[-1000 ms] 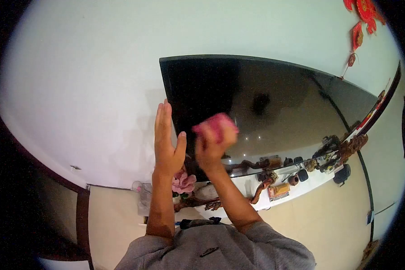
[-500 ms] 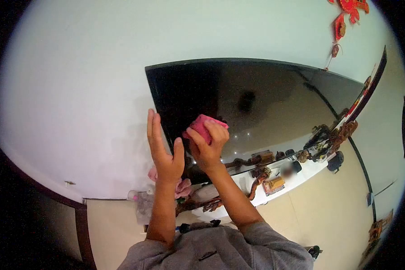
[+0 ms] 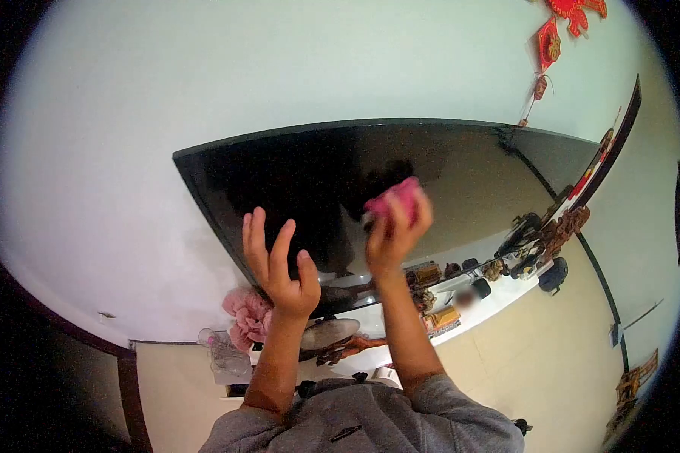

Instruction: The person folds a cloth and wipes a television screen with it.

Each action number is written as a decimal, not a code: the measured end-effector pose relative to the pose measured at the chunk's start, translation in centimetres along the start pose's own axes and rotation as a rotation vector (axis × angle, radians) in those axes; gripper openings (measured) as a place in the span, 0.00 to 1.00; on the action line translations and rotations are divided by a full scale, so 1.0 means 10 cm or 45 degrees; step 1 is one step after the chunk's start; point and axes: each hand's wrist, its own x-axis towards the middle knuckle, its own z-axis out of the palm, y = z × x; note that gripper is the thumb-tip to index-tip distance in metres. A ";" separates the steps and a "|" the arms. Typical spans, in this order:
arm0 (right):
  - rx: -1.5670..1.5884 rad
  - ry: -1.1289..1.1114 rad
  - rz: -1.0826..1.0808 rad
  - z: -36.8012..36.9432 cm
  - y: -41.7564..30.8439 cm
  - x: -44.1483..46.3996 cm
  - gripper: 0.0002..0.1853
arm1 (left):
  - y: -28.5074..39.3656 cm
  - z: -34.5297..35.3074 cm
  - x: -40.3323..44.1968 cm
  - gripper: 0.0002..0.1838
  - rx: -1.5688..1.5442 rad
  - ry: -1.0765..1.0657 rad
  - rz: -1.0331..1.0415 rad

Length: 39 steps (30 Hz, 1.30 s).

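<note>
A large black television [image 3: 295, 177] stands before the white wall, its glossy screen showing reflections. My right hand [image 3: 393, 245] is closed around a pink cloth [image 3: 400, 198] at the middle of the screen; both are slightly blurred, and the cloth appears to be against the glass. Lower left, my left hand [image 3: 285, 281] is raised in front of the screen with its fingers spread and nothing in it. Whether its fingertips touch the glass I cannot tell.
Under the television runs a white shelf [image 3: 499, 300] bearing a twisted wood piece [image 3: 347, 349], small boxes [image 3: 442, 318] and dark carvings [image 3: 568, 229]. Pink flowers [image 3: 248, 313] and a clear container [image 3: 228, 356] stand at its left. A red ornament [image 3: 549, 47] hangs on the wall.
My right hand has moved right across the screen with the pink cloth. My left hand has come from the television's left edge to in front of the screen, fingers wider apart. The view has shifted.
</note>
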 end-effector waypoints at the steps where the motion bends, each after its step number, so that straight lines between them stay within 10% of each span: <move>1: 0.017 0.066 0.068 -0.03 0.10 0.25 0.20 | 0.04 0.07 0.01 0.22 0.014 0.010 0.001; 11: 0.097 -0.143 -0.127 -0.21 0.26 0.14 0.20 | 0.32 0.68 0.03 0.21 0.168 0.161 -0.036; 17: 0.214 0.233 0.234 -0.08 0.21 1.10 0.22 | 0.35 0.78 0.03 0.21 0.234 0.183 -0.079; 24: 0.250 -0.012 -0.135 -0.03 0.00 0.98 0.24 | 0.31 0.81 0.07 0.21 0.264 0.221 -0.092; 31: 0.141 0.307 0.427 -0.14 0.34 1.11 0.24 | 0.25 0.72 0.05 0.21 0.215 0.243 -0.083; 39: 0.225 -0.017 -0.039 -0.01 -0.10 0.70 0.21 | 0.10 0.42 0.13 0.20 0.255 0.266 -0.087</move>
